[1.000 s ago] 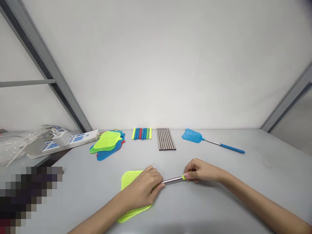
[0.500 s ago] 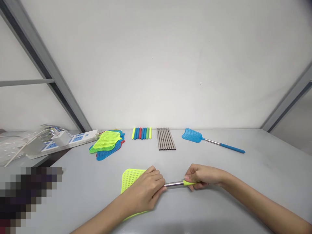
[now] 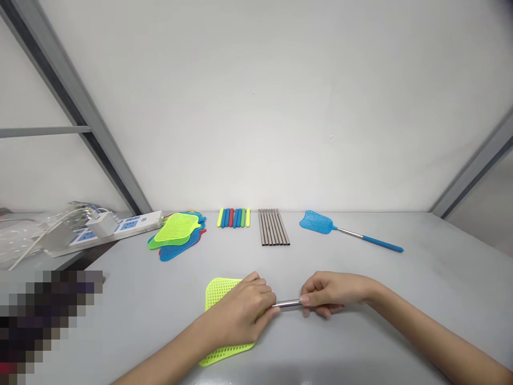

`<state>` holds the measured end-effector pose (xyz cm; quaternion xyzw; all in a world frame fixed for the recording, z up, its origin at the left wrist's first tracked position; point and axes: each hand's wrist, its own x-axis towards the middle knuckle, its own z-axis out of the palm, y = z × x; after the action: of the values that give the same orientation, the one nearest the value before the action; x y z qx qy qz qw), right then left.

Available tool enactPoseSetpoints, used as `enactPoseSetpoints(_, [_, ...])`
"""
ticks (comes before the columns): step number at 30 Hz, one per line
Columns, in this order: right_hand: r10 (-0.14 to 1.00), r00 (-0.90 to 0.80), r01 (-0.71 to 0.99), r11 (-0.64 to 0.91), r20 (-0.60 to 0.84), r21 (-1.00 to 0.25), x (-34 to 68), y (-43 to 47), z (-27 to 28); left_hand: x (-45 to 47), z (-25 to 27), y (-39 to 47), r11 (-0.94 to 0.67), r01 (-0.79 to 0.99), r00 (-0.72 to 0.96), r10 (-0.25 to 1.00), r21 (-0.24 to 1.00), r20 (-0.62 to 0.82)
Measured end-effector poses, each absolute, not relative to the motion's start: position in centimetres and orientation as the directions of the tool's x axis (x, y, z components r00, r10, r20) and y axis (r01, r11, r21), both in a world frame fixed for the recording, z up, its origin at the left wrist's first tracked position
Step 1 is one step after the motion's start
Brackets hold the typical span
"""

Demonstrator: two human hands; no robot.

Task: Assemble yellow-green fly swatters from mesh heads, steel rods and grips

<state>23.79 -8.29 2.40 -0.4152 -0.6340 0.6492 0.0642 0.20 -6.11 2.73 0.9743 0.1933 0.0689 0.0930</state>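
Observation:
A yellow fly swatter lies low over the table, its perforated head (image 3: 222, 291) partly covered by my left hand and forearm. My left hand (image 3: 248, 307) is closed around the neck of the swatter, where the metal rod (image 3: 288, 303) comes out. Thumb and fingers of my right hand (image 3: 326, 293) are wrapped round the other end of that rod. The yellow grip at this end is hidden by those fingers.
Behind my hands lie a pile of fly swatter heads (image 3: 176, 227), a row of coloured grips (image 3: 233, 217), several metal tubes (image 3: 274, 227) and a blue fly swatter (image 3: 352, 233). A power strip (image 3: 140, 220) with plugs and cables stands at the left. A pixelated patch covers the lower left.
My right fingers have slid left over the yellow grip, which no longer shows. Less of the rod is visible. My left hand has shifted slightly right with the swatter head.

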Motion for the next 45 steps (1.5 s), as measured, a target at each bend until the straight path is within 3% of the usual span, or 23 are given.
enactPoseSetpoints(14, [0.854,-0.426,0.589,0.010,-0.300,-0.808,25.7,-6.9,2.2,-1.1,2.4,-3.8,-0.854,0.467,0.856,0.502,0.231,0.123])
enactPoseSetpoints(30, [0.874,-0.443,0.579,0.109,-0.199,-0.808,24.6,-7.3,1.5,-1.6,2.5,-3.8,-0.883,0.420,0.893,0.444,0.209,0.080])
enactPoseSetpoints(45, [0.850,-0.459,0.426,-0.046,-0.260,-0.903,24.1,-7.5,1.5,-1.4,2.8,-4.3,-0.903,0.404,0.901,0.420,0.146,0.106])
